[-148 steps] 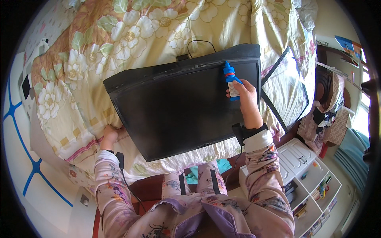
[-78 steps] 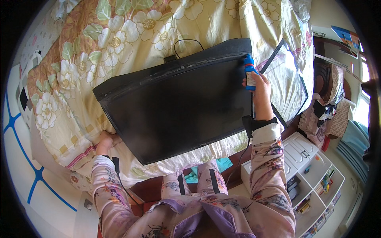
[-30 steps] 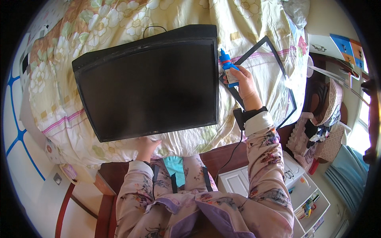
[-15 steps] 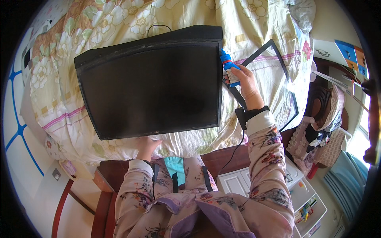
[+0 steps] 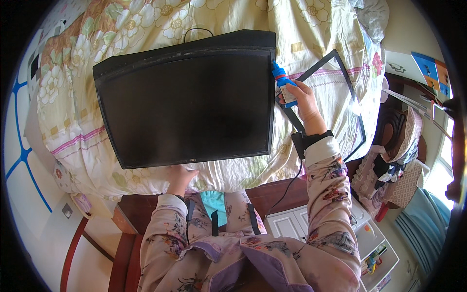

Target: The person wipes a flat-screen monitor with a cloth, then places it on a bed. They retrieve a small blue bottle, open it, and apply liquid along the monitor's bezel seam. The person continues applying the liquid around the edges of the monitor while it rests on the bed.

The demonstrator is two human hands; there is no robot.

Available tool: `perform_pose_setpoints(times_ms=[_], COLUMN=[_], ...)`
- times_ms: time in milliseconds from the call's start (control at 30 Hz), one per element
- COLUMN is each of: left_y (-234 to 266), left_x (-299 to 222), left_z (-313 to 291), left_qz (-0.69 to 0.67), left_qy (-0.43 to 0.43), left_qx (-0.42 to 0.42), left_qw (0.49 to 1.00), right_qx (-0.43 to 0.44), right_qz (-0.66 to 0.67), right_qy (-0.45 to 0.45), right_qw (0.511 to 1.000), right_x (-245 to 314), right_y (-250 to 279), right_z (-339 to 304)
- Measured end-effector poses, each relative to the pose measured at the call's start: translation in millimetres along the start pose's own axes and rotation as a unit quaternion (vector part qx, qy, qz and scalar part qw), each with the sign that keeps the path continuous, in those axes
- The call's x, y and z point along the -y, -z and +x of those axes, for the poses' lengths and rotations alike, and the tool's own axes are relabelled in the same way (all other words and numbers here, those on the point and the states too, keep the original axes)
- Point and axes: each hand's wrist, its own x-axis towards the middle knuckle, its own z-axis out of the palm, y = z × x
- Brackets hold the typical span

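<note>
A large black monitor [image 5: 187, 104] lies face up on the bed, its screen toward me. My left hand [image 5: 180, 179] is at its lower edge, fingers hidden beneath it and thumb pointing right; it seems to hold that edge. In my right hand [image 5: 305, 101] is a small blue glue-type bottle [image 5: 287, 93] with a white label, a red ring and a blue nozzle. The nozzle tip is at the monitor's right edge, near its upper corner; whether any liquid comes out is too small to see. Right of the bottle, a thin black rectangular frame [image 5: 344, 75] lies flat, partly behind my hand.
A flowered bedspread [image 5: 233, 177] with folds covers the bed. Behind the monitor a black cable [image 5: 198, 29] loops. Another cable [image 5: 289, 186] hangs from my right wristband. To the right are a chair with clothes [image 5: 396, 165] and a white cabinet [image 5: 287, 224] below the bed's edge.
The monitor's lower edge sits slightly higher in the picture, and the whole view has shifted a little. The bottle stays at the monitor's right edge, its nozzle still against or close to it.
</note>
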Motion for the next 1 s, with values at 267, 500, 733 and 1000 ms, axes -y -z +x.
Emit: perform_pose_setpoints(times_ms=[267,500,733,1000], left_y=[-4.2,-8.2,-0.8,-8.1], left_x=[1.5,4.2,1.4,4.0], left_z=[-1.2,1.4,2.0,2.0], left_qz=[0.002,-0.005,0.011,0.014], left_qy=[-0.009,-0.017,-0.013,-0.018], left_qx=[-0.031,-0.047,0.008,-0.034], left_qw=[0.999,0.999,1.000,0.999], right_qx=[0.000,0.013,0.038,0.043], right_qz=[-0.011,0.002,-0.008,-0.022], right_qy=[-0.009,0.005,0.014,-0.009], right_qw=[1.000,1.000,0.999,0.999], right_x=[1.8,-0.8,-7.0,-12.9], right_y=[1.5,4.3,8.7,13.8], right_z=[-5.0,-15.2,-24.3,-30.9])
